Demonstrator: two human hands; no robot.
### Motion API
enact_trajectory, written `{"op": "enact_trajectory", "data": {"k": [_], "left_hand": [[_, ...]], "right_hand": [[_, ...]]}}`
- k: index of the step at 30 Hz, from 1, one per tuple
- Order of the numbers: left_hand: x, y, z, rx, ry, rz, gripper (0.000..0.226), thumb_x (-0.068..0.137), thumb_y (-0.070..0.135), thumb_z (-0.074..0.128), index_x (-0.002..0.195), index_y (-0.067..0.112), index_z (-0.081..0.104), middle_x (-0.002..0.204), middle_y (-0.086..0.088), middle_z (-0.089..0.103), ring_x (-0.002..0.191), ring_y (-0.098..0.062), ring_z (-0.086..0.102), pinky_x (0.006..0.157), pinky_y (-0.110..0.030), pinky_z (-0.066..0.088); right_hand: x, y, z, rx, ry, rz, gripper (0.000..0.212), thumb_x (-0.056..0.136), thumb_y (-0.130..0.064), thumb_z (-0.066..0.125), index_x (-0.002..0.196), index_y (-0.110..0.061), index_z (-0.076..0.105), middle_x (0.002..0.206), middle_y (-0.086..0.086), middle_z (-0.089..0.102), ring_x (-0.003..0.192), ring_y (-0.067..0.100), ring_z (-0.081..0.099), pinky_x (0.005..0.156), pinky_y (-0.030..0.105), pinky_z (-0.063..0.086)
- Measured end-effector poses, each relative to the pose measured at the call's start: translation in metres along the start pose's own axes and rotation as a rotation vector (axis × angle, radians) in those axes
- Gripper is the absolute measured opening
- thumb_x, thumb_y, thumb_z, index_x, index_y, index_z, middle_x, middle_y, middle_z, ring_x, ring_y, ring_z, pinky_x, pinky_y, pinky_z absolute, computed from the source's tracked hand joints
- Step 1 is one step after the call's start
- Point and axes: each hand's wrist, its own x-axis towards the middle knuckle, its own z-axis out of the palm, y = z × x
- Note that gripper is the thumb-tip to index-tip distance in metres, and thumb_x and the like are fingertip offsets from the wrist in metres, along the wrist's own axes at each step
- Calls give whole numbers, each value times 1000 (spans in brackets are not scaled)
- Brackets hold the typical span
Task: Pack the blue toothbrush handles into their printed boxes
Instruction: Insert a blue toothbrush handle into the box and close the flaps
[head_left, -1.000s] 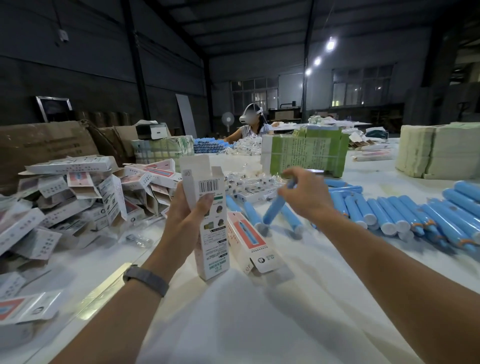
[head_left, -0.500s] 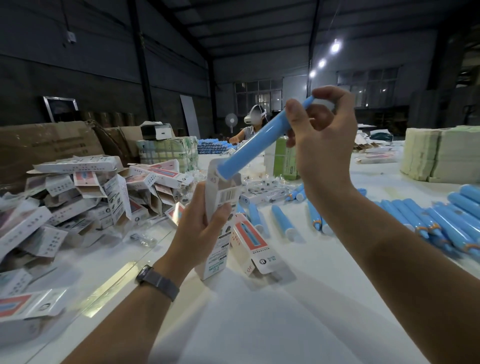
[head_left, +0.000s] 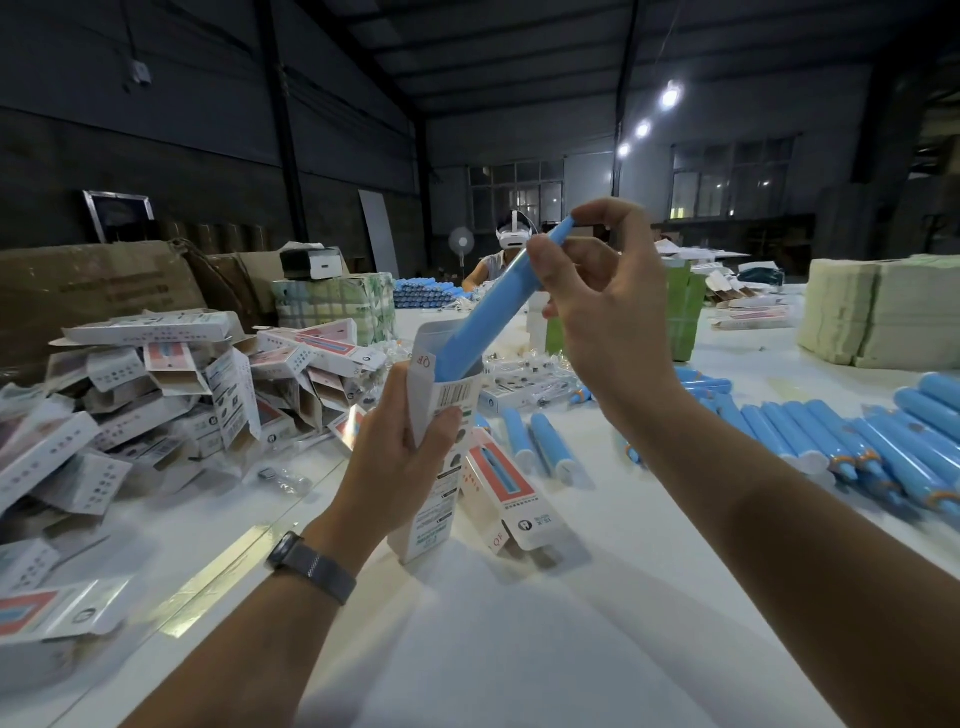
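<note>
A printed box (head_left: 441, 457) is held upright over the white table (head_left: 519, 649) by the left hand (head_left: 400, 462), whose fingers are wrapped around its sides; a dark band (head_left: 311, 566) is worn on that wrist. The box's top flap stands open, and the lower end of a blue toothbrush handle (head_left: 493, 306) is seen inside the mouth, tilted up to the right. Its upper end is pinched between the thumb and fingers of the right hand (head_left: 608, 312). A second printed box (head_left: 506, 493) lies just behind. More blue handles (head_left: 883, 447) are laid in rows at right, and a heap of boxes (head_left: 171, 395) is piled at left. Farther back, a person in a white headset (head_left: 511, 236) is seated at the table.
</note>
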Motion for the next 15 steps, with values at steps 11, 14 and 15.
{"op": "enact_trajectory", "data": {"k": [11, 14, 15], "left_hand": [[0, 3, 6, -32, 24, 15, 26, 85, 47, 55, 106, 37, 42, 88, 20, 61, 68, -10, 62, 49, -23, 50], [2, -5, 4, -10, 88, 16, 27, 88, 48, 51, 107, 31, 42, 84, 9, 60, 70, -11, 65, 49, -20, 51], [2, -8, 3, -15, 126, 4, 31, 88, 48, 50, 108, 26, 42, 83, 8, 60, 72, -9, 66, 50, -19, 52]], "right_hand": [[-43, 19, 26, -405, -418, -98, 39, 97, -45, 44, 106, -17, 70, 122, -5, 58, 117, 13, 46, 94, 25, 37], [-42, 25, 22, -356, -376, -82, 33, 99, -41, 47, 117, -19, 64, 119, -10, 54, 114, 14, 51, 93, 35, 47], [-42, 29, 21, -349, -362, -58, 28, 100, -38, 49, 119, -22, 62, 117, -13, 53, 110, 11, 53, 91, 36, 49]]}}
